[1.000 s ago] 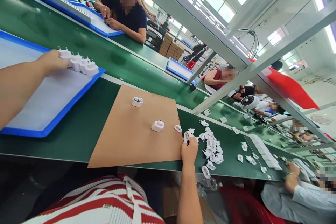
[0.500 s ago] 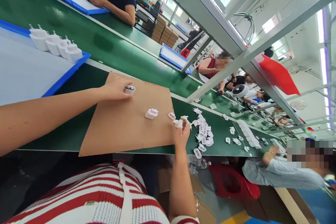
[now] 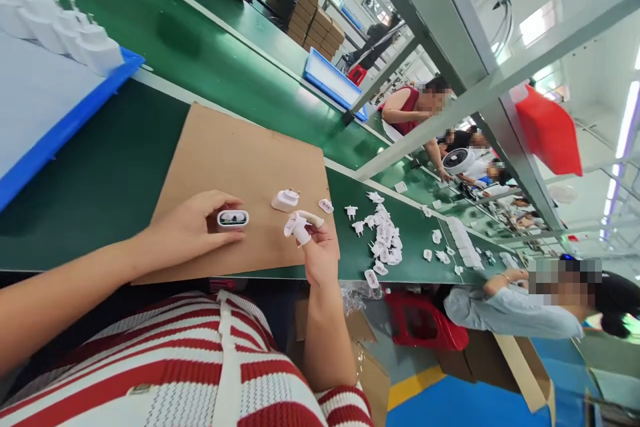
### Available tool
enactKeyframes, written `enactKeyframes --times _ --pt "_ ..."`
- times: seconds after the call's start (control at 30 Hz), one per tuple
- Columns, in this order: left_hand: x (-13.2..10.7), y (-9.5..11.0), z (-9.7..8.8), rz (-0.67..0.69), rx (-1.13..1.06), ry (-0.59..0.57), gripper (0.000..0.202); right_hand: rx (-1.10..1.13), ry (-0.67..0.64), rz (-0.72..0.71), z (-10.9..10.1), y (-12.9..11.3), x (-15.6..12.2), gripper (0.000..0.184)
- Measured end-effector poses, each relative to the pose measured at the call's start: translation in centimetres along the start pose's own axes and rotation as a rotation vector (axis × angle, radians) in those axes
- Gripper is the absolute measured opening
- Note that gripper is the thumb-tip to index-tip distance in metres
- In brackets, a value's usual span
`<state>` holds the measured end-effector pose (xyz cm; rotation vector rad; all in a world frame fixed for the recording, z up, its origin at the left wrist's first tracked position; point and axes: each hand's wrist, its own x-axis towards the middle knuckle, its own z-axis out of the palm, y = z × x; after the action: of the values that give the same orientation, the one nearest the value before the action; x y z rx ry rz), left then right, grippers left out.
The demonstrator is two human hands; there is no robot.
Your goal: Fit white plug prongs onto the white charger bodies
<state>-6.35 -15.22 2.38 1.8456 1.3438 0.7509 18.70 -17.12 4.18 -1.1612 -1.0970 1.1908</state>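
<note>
My left hand [image 3: 200, 223] grips a white charger housing [image 3: 233, 227] at its sides, with the housing's open end facing up and dark parts showing inside. Between the fingers of my right hand [image 3: 320, 247] is a white plug cap [image 3: 296, 225]; white covers sit on some of those fingertips. The two held pieces are apart, over a brown cardboard sheet [image 3: 215, 153]. An assembled white charger [image 3: 285, 199] with two pins rests on the cardboard, just beyond my right hand. Close to it lies a loose plug cap [image 3: 326, 205] near the sheet's right edge.
A pile of white plug caps [image 3: 387, 237] lies right of the cardboard on the green table [image 3: 100, 140]. At left, a blue-rimmed tray [image 3: 65, 121] holds a row of white chargers [image 3: 60, 23]. A metal frame post [image 3: 390, 153] rises beyond. A co-worker [image 3: 510, 307] sits at right.
My left hand has brought the housing nearer to me. My right hand has moved left from beside the pile to above the cardboard, holding a plug cap. The camera view has shifted.
</note>
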Motion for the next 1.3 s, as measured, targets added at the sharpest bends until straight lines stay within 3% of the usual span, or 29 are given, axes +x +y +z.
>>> enactKeyframes --times 0.1,0.23,0.37,0.6,0.73,1.07,1.17,1.3 --pt "-0.2 -0.9 0.6 0.051 -0.01 0.045 0.047 -0.077 -0.06 -0.083 2.2 -0.1 0.0 0.034" --pt "-0.5 -1.2 0.3 0.069 -0.046 0.052 0.048 -0.164 -0.199 -0.185 4.3 -0.3 0.1 0.015" --pt "-0.9 -1.2 0.0 0.049 -0.081 0.028 0.04 -0.285 -0.379 -0.153 4.7 -0.5 0.5 0.023" --pt "-0.8 -1.9 0.2 0.104 -0.148 0.032 0.032 -1.041 -0.468 -0.512 5.9 -2.2 0.7 0.04" --pt "-0.8 -2.0 0.4 0.116 -0.145 0.022 0.026 -1.274 -0.574 -0.562 7.0 -2.8 1.1 0.025" --pt "-0.8 -1.9 0.3 0.11 -0.151 0.029 0.031 -1.459 -0.725 -0.755 7.9 -3.3 2.3 0.021" --pt "-0.8 -1.9 0.4 0.103 -0.15 0.043 0.032 -1.428 -0.715 -0.687 8.3 -3.3 3.1 0.021" --pt "-0.6 -2.0 0.5 0.093 -0.126 0.07 0.038 -1.317 -0.543 -0.534 8.0 -1.9 3.4 0.019"
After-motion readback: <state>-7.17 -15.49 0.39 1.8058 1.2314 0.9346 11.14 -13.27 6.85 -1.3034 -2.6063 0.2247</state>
